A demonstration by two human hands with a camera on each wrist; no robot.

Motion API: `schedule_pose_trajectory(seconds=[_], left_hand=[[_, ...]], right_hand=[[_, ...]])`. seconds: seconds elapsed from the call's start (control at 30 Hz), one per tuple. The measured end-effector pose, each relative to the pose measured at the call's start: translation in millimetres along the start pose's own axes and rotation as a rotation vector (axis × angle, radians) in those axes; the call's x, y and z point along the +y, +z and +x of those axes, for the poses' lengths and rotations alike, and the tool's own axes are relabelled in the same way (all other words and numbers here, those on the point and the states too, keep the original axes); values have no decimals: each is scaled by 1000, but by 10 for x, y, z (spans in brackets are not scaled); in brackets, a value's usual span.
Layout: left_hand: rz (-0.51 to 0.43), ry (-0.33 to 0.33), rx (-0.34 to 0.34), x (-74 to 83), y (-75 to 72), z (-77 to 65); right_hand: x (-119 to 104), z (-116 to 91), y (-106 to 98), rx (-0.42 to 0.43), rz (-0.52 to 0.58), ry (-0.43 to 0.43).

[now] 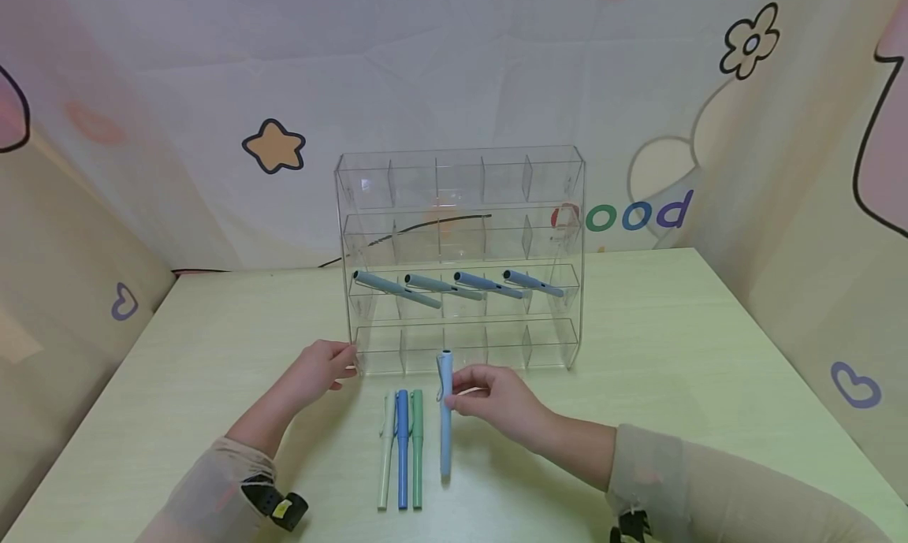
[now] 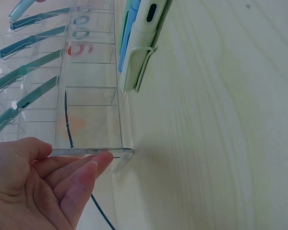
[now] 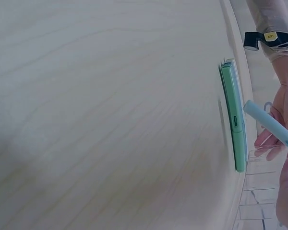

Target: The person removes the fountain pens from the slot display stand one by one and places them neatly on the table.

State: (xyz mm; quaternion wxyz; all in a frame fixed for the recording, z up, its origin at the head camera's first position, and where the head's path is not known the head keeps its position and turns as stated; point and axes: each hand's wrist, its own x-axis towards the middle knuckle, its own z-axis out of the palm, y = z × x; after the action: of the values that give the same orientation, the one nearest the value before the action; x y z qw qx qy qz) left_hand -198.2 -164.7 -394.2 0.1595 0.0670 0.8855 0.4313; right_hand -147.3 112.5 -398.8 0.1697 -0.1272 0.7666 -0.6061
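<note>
My right hand (image 1: 500,399) pinches a light blue pen (image 1: 445,440) between thumb and fingers, cap end towards the rack. The same pen (image 3: 271,122) shows tilted in the right wrist view. My left hand (image 1: 326,368) holds the lower left side panel of a clear acrylic pen rack (image 1: 464,336); in the left wrist view, the thumb is at the panel's edge and the fingers lie along its outer side. Left of the held pen, a pale green pen (image 1: 385,456), a blue pen (image 1: 403,452) and a green pen (image 1: 417,452) lie side by side.
Several pens, including a grey-green pen (image 1: 397,288) at the left and a blue pen (image 1: 534,282) at the right, lean in the rack's second tier from the bottom. Clear dividers split each tier. A printed curtain (image 1: 461,78) hangs behind the pale wooden table (image 1: 653,354).
</note>
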Motion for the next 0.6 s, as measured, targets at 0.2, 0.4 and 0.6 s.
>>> schedule_pose_trajectory(seconds=[0.2,0.4,0.6], left_hand=[[-1,-6,-4,1,0,-1],[-4,0,-5,0,-3,0],[-2,-6,-5,-3,-2,2]], right_hand=[[37,7,11,-38,56,36],[77,26,33,-56,68,57],[109,30,60,-67,76,78]])
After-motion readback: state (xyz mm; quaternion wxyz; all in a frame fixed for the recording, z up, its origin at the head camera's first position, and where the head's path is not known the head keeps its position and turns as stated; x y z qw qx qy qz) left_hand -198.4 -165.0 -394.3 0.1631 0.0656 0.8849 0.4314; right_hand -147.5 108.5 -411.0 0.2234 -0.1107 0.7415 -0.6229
